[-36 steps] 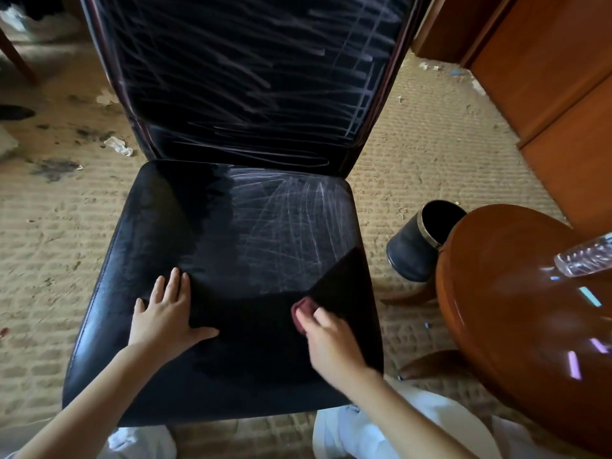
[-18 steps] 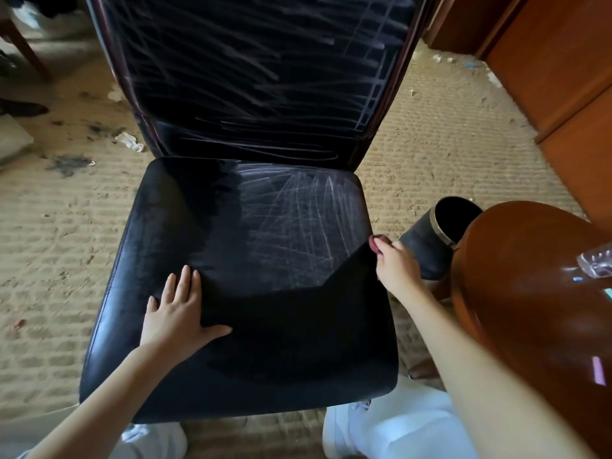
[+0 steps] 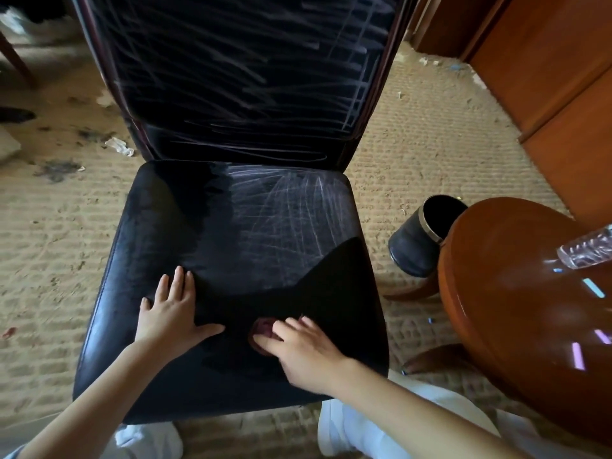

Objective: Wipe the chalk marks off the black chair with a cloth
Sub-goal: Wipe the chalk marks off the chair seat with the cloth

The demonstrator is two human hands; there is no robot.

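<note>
The right hand point(image 3: 306, 351), low and right of centre in the frame, has its fingers curled over a small reddish cloth point(image 3: 261, 327) and presses it against the front of the seat of the black chair point(image 3: 172, 226); only a wad of the cloth shows past the fingertips. The left hand point(image 3: 172, 309) lies flat beside it to the left, fingers straight and spread on the seat, holding nothing. The cloth looks soft and light and should bunch easily, so a grip over the top of the wad, with the palm bearing down, seems the right hold. The seat's surface looks smooth and a little glossy, probably slick under a palm, so the flat hand may be needed to steady the chair. Chalk marks point(image 3: 291, 213) cover the upper right part of the seat, while its left side and front strip look dark and clean; far denser chalk strokes cross the backrest point(image 3: 238, 77) at the top of the frame, so by my reckoning much of the job is left. To the right stand a dark bin point(image 3: 414, 250) on the carpet point(image 3: 49, 246) and a round wooden counter point(image 3: 516, 286) carrying a clear plastic bottle point(image 3: 586, 253); the counter's edge sits close to the chair's right side and could crowd the elbow on wide strokes.
</note>
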